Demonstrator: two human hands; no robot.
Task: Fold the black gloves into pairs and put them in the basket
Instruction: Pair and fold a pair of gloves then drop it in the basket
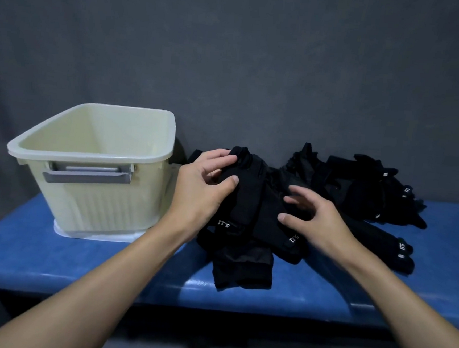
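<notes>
At the left of the frame one cream plastic basket with one grey handle stood on the blue padded bench, and no glove showed in the part of its inside that was visible. Just right of it, the left hand pinched the upper end of a black glove between thumb and fingers, lifting it off the heap. The right hand was blurred, with fingers spread and loosely bent over the neighbouring glove, gripping nothing visible. This looked like the pairing step, barely begun. The next move probably called for laying a matching glove flat on the held one, cuffs aligned, before folding. At centre right, the heap of black gloves overlapped too much to count, though four white-lettered cuffs could be made out.
</notes>
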